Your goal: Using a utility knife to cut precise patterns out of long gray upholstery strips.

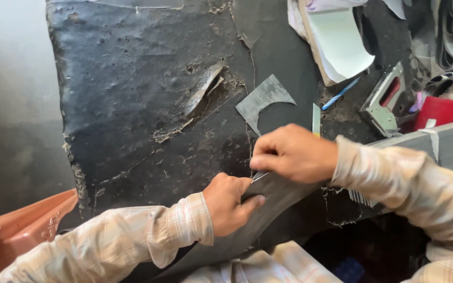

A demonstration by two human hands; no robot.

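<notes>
Head view, looking down at a dark grey sheet (268, 204) bent over the near edge of the black work table (132, 105). Held between both hands, right at the table edge. Left hand (230, 203) closed on the sheet, thumb on top and fingers curled under. Right hand (292, 153) just above and beside it, fingers pinched tight on a thin metal blade (259, 176), tip touching the sheet close to the left thumb. Hard to tell what kind of blade, mostly hidden in the fist. Both arms in checked sleeves (132, 236).

Just past the right hand, a grey cut-off scrap (260, 99) with a curved bite out of one side, lying flat on the table. Beside it, near the right knuckles, a narrow pale strip (316, 119). A bit farther out, a blue striped pencil (340, 93) lying at a slant. Farther still, beyond the right wrist, a metal staple gun (385, 99) with a red inside, and a red box (439, 112) next to it. Far off past the right hand, a white folded card (339, 42). A grey bar (431, 141) running behind the right forearm.

Table top rough, cracked and peeling past the left hand. Well off beside the left elbow, an orange plastic chair (22, 225).
</notes>
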